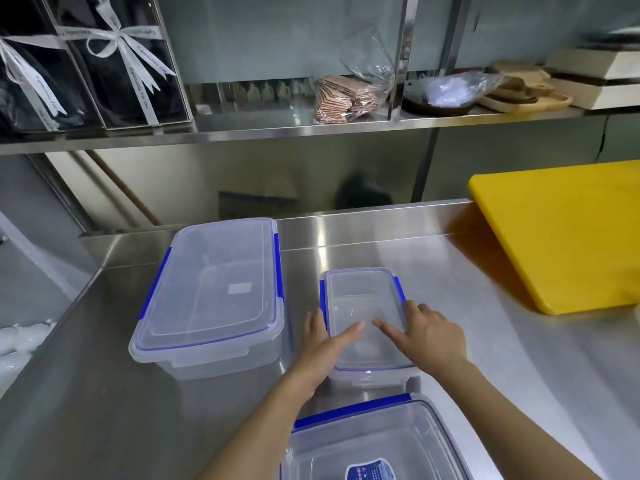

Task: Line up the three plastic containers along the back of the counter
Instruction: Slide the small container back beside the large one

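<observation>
Both hands are lying flat on the small clear plastic box with the blue side clips [363, 317]. The left hand [323, 344] is pressing along the box's left edge, with its fingers spread and one finger reaching across the lid. The right hand [427, 332] is sitting on the right side of the lid, fingers spread too, with the fingertips [384, 325] touching the top. Neither hand is pinching anything; they are cupping and pushing.

The small box is sitting in the middle of the shiny steel counter [104, 393], not yet at the back. The big clear plastic box with the blue clips [214, 292] is just beside it on the left, and its far end is reaching the raised back edge. A third clear box with a blue-and-white sticker [374, 445] is waiting at the front, nearest the person.

The small box is looking empty, so it is probably very light. Its lid is smooth and the steel is slick, so it should slide easily. Holding both long sides would steer it best. A thick yellow cutting board [561, 237] is lying on the right, well apart.
</observation>
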Motion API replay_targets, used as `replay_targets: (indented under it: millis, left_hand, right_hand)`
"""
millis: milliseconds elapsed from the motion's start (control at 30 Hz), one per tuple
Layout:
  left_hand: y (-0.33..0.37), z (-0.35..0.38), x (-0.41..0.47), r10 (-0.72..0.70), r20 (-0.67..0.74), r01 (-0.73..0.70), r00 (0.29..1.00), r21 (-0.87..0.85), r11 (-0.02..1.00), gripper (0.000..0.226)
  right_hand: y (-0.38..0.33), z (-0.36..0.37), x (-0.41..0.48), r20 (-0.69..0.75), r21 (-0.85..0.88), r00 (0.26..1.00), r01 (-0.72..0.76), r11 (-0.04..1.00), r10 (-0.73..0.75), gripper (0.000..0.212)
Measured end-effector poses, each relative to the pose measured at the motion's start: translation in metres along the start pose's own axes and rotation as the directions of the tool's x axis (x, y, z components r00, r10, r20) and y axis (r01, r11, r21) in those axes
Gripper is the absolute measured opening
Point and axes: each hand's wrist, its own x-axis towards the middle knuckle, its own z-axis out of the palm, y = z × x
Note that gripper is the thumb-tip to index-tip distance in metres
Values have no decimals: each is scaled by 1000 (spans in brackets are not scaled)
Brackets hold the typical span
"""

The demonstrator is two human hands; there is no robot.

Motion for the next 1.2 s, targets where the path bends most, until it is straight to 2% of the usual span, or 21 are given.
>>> replay_targets:
  millis: [67, 167, 267, 333, 467, 533, 600, 667, 700, 800, 900, 1067, 1133, 1200]
  left_hand:
    - [-7, -1, -2, 97, -6, -94, 995, 175, 980, 121]
    - [-22, -5, -6, 236, 89, -248, 968, 495, 833, 115]
    - [-32, -11, -5, 308, 164, -335, 937, 666, 667, 108]
    - [-34, -13, -4, 358, 173, -369, 918, 703, 608, 97]
    - [-31, -12, -1, 519, 146, -446, 842, 729, 520, 66]
    - [-27, -12, 1, 600, 137, -465, 788, 772, 434, 55]
    - [-24, -11, 6, 712, 107, -465, 694, 822, 329, 42]
    - [-23, -9, 15, 779, 58, -432, 625, 856, 283, 31]
    - [-23, -8, 20, 787, 33, -410, 616, 866, 285, 29]
    - [-16, -8, 38, 786, -26, -367, 618, 874, 317, 26]
    - [-8, -8, 57, 770, -101, -288, 630, 890, 353, 38]
    - [-12, -14, 85, 517, -12, -216, 856, 901, 377, 90]
    - [-16, -14, 90, 461, -8, -172, 887, 922, 347, 100]
    - [-14, -13, 91, 392, -8, -146, 920, 920, 363, 104]
  right_hand:
    - [4, -1, -3, 81, 122, 987, 125, 985, -136, 86]
    - [14, 0, -6, 323, 289, 873, 276, 917, -365, 94]
    - [26, 8, -4, 415, 254, 810, 335, 907, -415, 107]
    - [31, 10, 2, 396, 230, 811, 367, 901, -431, 106]
    - [33, 9, 17, 319, 290, 820, 392, 873, -474, 100]
    - [34, 8, 24, 267, 306, 832, 405, 862, -486, 93]
    - [32, 8, 33, 219, 322, 846, 408, 854, -487, 85]
    - [28, 8, 44, 185, 325, 854, 414, 850, -487, 78]
    - [25, 9, 50, 169, 318, 858, 419, 850, -486, 73]
    - [16, 10, 70, 121, 278, 887, 401, 873, -446, 62]
    - [7, 16, 86, 104, 223, 916, 358, 907, -387, 62]
    - [-8, 24, 104, 35, 123, 940, 333, 935, -339, 58]
    - [-11, 25, 104, 49, 37, 937, 344, 938, -346, 58]
    - [-16, 25, 100, 65, -40, 941, 336, 941, -333, 61]
